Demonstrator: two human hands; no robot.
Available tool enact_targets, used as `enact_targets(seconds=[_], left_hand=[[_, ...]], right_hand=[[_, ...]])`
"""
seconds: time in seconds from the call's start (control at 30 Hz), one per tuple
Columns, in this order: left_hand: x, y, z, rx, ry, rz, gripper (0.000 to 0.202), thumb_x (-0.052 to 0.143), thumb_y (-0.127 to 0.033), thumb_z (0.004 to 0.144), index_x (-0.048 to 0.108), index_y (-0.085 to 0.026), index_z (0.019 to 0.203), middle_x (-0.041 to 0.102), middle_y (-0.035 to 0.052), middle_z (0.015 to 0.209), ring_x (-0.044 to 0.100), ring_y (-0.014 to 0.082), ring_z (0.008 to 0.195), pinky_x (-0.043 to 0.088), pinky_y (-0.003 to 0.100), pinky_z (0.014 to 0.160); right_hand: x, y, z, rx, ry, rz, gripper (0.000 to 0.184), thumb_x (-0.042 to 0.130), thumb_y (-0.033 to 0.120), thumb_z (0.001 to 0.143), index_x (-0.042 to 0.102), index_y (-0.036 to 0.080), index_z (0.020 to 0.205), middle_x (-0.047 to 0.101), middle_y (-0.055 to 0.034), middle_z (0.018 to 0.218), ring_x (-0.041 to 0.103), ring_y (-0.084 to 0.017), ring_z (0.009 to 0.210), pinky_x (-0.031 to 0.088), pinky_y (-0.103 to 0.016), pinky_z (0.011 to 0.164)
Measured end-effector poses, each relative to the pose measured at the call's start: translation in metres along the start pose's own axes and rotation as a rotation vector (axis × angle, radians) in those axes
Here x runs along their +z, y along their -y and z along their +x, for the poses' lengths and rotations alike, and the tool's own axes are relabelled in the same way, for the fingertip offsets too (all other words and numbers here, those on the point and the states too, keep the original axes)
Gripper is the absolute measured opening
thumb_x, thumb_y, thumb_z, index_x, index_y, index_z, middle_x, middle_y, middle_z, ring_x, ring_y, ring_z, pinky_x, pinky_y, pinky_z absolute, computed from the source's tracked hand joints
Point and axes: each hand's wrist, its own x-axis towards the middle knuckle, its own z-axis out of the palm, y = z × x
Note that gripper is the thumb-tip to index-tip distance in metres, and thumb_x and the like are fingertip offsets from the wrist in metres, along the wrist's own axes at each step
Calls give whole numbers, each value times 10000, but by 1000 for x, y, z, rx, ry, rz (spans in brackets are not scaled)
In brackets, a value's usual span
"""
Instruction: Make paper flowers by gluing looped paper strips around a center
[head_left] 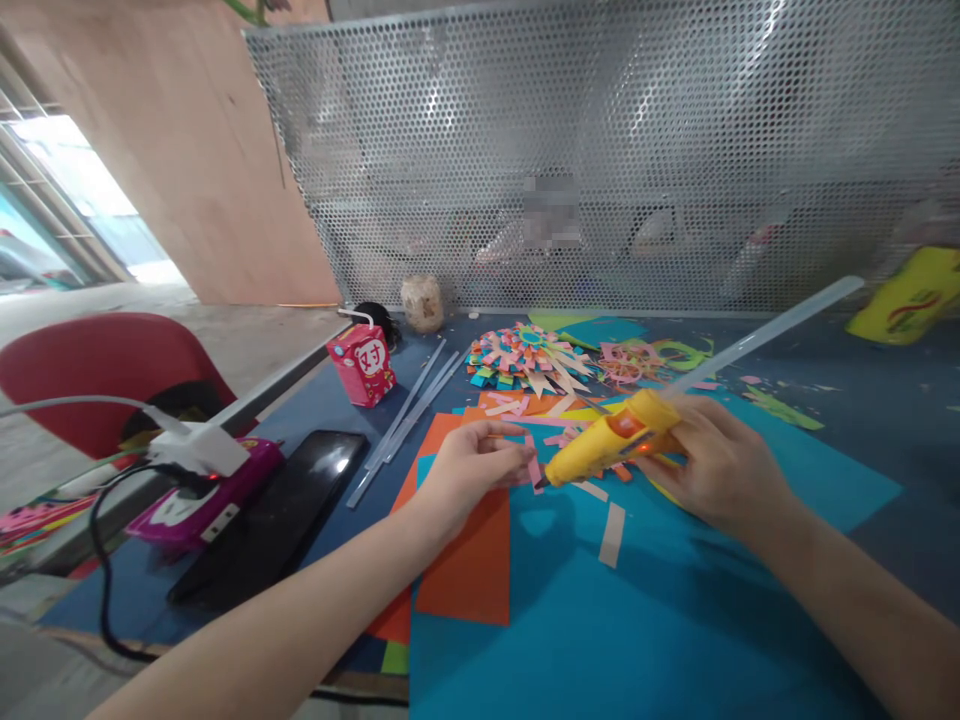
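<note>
My right hand is wrapped round a yellow glue gun with a long clear glue stick poking out of its back. Its nozzle points left at a thin pink paper strip, which my left hand pinches between thumb and fingers. Both hands hover over blue paper sheets and an orange sheet. Loose pink strips lie on the blue sheet just below the gun.
A colourful paper star-flower and paper cuttings lie behind the hands. To the left are spare glue sticks, a red juice carton, a black phone and a purple power strip with a white plug. A perforated metal screen closes off the back.
</note>
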Motion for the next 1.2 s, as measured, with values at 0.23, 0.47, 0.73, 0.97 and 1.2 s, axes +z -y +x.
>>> enact_targets(seconds=[0.23, 0.47, 0.73, 0.97, 1.2], left_hand=[[0, 1, 1, -15, -9, -4, 241, 709, -123, 636, 566, -116, 830, 658, 25, 599, 629, 106, 516, 530, 220, 573], [0, 0, 1, -31, -23, -31, 275, 742, -143, 603, 565, -123, 812, 652, 19, 593, 624, 109, 497, 529, 237, 576], [-3, 0, 1, -25, -12, -35, 307, 731, -136, 617, 541, -127, 857, 650, 20, 610, 637, 123, 506, 529, 237, 567], [-2, 0, 0, -29, -19, -51, 343, 753, -153, 587, 547, -133, 860, 642, 5, 612, 626, 116, 497, 526, 245, 574], [-3, 1, 1, -1, 0, -80, 345, 743, -147, 597, 538, -139, 874, 646, 14, 632, 661, 150, 592, 523, 260, 629]], right_hand=[[1, -1, -1, -16, 4, 3, 201, 593, 238, 768, 454, 187, 904, 597, -92, 796, 572, -215, 742, 528, -341, 611], [0, -3, -2, -32, 5, -17, 147, 556, 256, 799, 451, 199, 886, 600, -87, 796, 576, -215, 756, 535, -343, 599], [-2, -6, -5, -27, 15, -23, 197, 606, 216, 758, 440, 216, 865, 602, -74, 808, 582, -211, 788, 540, -345, 622], [-2, -6, -3, -41, 3, -39, 163, 582, 204, 773, 437, 219, 845, 609, -74, 795, 586, -206, 765, 542, -340, 606], [-4, -2, 4, -117, -18, -89, 113, 562, 221, 799, 450, 212, 808, 622, -77, 759, 591, -198, 729, 541, -321, 587]])
